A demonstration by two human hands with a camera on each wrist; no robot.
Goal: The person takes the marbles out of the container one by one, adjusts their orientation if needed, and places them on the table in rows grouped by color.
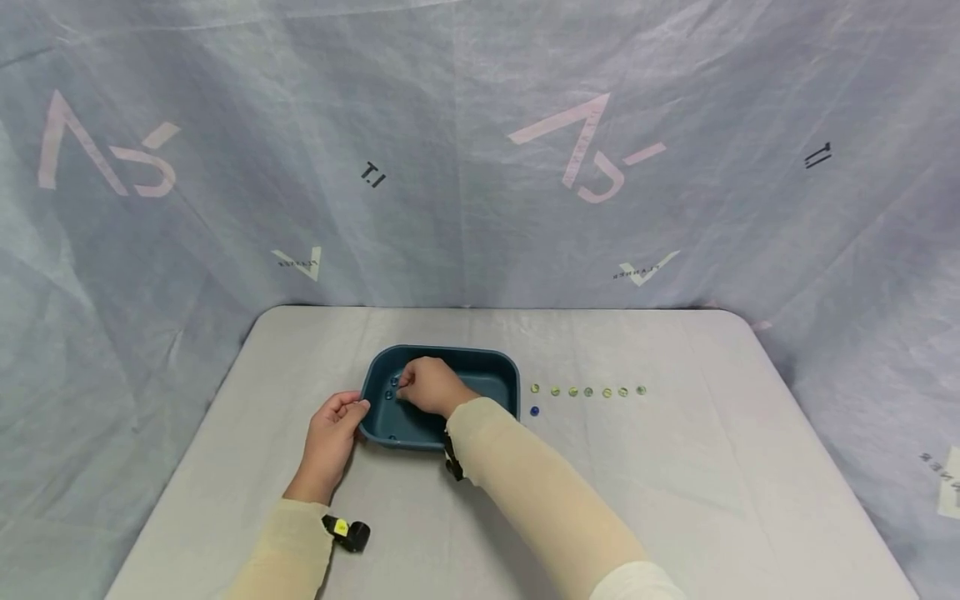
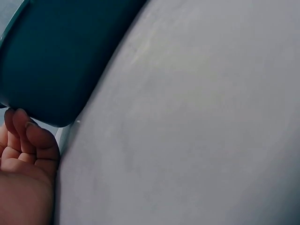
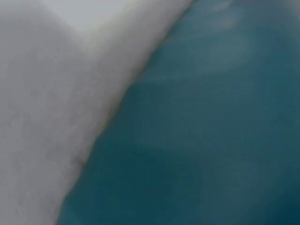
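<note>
A dark teal rectangular tray (image 1: 491,385) stands on the table. My left hand (image 1: 332,433) holds its left end, the thumb at the rim and the other fingers bent against the outside; in the left wrist view those fingertips meet the tray's underside edge. My right hand (image 1: 431,387) reaches into the tray from the right, fingers bent downward near its floor. Small glass marbles (image 1: 389,395) lie right beside its fingertips, another marble (image 1: 393,438) by the near wall. Whether the right fingertips pinch a marble, I cannot tell. The right wrist view shows only blurred tray wall and tabletop.
Right of the tray, several yellow-green marbles (image 1: 588,392) form a straight row on the pale tabletop (image 1: 675,483). One blue marble (image 1: 534,411) sits below the row's left end. A grey printed cloth (image 1: 457,167) hangs behind the table and along its sides.
</note>
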